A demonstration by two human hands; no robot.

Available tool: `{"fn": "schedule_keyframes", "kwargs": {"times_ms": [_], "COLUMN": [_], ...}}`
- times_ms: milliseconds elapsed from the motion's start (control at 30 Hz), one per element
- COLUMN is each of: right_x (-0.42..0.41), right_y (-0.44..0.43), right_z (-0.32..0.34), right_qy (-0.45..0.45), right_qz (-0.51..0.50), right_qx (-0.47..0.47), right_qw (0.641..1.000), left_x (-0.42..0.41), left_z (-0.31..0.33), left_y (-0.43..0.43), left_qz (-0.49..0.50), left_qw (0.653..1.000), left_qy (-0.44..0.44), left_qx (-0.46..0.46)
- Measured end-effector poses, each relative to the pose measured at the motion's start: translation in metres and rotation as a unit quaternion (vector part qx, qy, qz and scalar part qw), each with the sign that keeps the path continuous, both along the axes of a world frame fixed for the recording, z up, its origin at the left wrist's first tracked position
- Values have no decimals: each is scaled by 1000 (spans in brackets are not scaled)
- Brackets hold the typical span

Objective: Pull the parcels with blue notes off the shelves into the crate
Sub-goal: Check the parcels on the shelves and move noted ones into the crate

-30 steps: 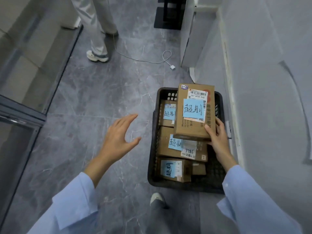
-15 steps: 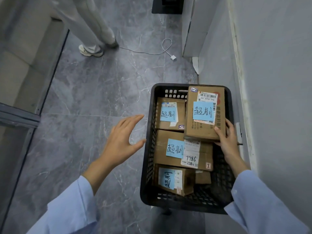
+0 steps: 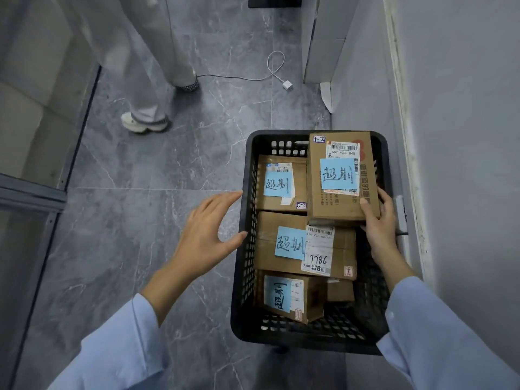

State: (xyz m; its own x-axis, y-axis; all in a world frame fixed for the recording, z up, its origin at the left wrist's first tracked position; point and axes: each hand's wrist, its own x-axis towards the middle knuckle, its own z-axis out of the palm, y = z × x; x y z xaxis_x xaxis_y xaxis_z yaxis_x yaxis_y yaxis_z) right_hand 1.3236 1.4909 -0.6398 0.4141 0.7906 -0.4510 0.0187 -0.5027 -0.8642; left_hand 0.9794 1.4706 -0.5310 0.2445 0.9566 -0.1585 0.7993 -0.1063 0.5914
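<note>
A: Where is the top parcel [image 3: 332,205]?
B: It is at the upper right of the crate [image 3: 306,341], which stands in the lower right of the frame. Its near end is over the middle parcel [image 3: 266,249]. Its far end covers part of the crate's back rim. A blue note [image 3: 337,173] with handwriting sits on its top face.
A: What do the hands do?
B: The right hand [image 3: 378,223] grasps the near right corner of this parcel, thumb on top and fingers along the side. The left hand [image 3: 205,235] is released, with fingers spread, and it holds nothing. It hovers over the floor [image 3: 126,220], just beside the crate's left wall. I cannot tell if a fingertip touches the rim.
A: What else is inside?
B: There are three more parcels, each with a blue note. The back parcel [image 3: 270,202] is at the crate's upper left, the middle parcel lies across the centre, and the front parcel [image 3: 313,299] is at the lower left, tilted. A small box [image 3: 339,289] lies just right of it.
A: And around?
B: There is a wall [image 3: 464,164] at the right. At the top of the frame there are another person's legs [image 3: 146,66] and a white charger [image 3: 287,85] with its cable.
</note>
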Motion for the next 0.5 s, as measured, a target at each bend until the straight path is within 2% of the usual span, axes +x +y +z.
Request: {"fn": "schedule_keyframes", "kwargs": {"times_ms": [400,500], "right_x": [-5,-2], "right_y": [-7,-8], "right_z": [18,25], "right_qy": [-158,-224], "right_qz": [6,26], "right_qx": [5,-13], "right_qw": [987,974], "left_x": [-10,-14], "left_z": [11,18], "left_y": [-9,-13], "left_qz": [12,14], "left_qw": [1000,1000], "left_qy": [-11,-9], "left_qx": [10,18]}}
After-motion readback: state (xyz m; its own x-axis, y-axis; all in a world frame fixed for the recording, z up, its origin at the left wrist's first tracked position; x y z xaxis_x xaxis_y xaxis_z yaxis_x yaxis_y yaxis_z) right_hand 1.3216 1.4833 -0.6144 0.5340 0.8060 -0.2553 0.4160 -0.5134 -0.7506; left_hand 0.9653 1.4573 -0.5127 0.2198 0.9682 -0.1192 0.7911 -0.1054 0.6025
